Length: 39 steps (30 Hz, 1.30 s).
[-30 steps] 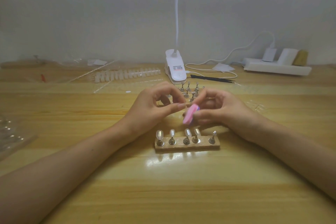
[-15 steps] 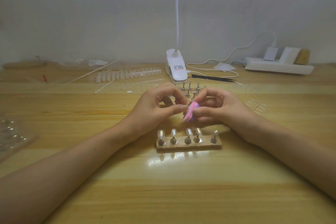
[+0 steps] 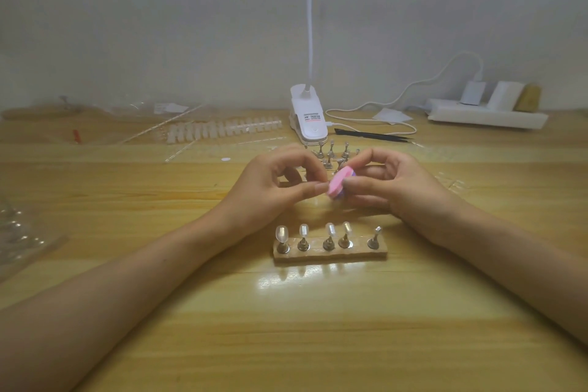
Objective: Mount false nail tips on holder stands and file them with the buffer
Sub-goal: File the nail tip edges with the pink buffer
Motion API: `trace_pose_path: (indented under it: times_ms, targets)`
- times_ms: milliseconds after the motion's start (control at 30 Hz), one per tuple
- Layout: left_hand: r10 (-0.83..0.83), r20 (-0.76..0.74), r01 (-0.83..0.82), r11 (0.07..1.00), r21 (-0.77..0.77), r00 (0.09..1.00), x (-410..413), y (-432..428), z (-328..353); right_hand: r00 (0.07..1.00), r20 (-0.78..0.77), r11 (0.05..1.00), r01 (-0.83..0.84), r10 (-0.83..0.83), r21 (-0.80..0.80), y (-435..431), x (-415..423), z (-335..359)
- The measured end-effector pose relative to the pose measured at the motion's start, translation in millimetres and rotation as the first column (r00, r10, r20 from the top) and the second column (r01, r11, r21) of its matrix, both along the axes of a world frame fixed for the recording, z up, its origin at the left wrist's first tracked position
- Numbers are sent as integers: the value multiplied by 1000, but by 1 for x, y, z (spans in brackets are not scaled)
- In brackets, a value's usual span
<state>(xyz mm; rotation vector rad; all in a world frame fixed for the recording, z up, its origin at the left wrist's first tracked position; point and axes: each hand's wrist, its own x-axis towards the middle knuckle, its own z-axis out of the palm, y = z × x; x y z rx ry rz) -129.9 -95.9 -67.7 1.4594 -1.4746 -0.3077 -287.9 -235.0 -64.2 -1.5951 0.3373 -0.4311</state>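
White clip lamp (image 3: 310, 118) mid-back on wooden table (image 3: 286, 328); black tweezers (image 3: 372, 135) beside it; power strip (image 3: 486, 114) far right.

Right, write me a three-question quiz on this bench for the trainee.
1. True or false: all five stands on the base carry tips.
2. Which hand holds the buffer? A. left B. right C. neither
3. Fill in: the black tool lying right of the lamp is a pair of ____.
Key: 1. False: the right-end stand is bare. 2. B: the right hand pinches it. 3. tweezers.
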Motion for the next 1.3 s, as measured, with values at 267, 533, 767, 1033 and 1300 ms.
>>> trace_pose_path:
  times_ms: [267,533,767,1033,1300]
  targets:
    - [1,-14,-1,1000,-15,1000,0,-1,-1,1000,20,1000,11,-12,27,1,-1,0]
    - [-1,-28,1,1000,-11,1000,0,0,0,999,-27,999,-30,30,-12,0,-1,-1]
    - [-12,-25,12,1000,7,1000,-1,1,0,999,-23,999,-48,48,16,-2,0,0]
    - [-23,-8,23,999,22,1000,0,0,-1,987,-81,988,-145,140,-52,0,-1,1]
    - [-17,-39,18,1000,24,999,0,1,0,993,-59,993,-110,107,-48,0,0,0]
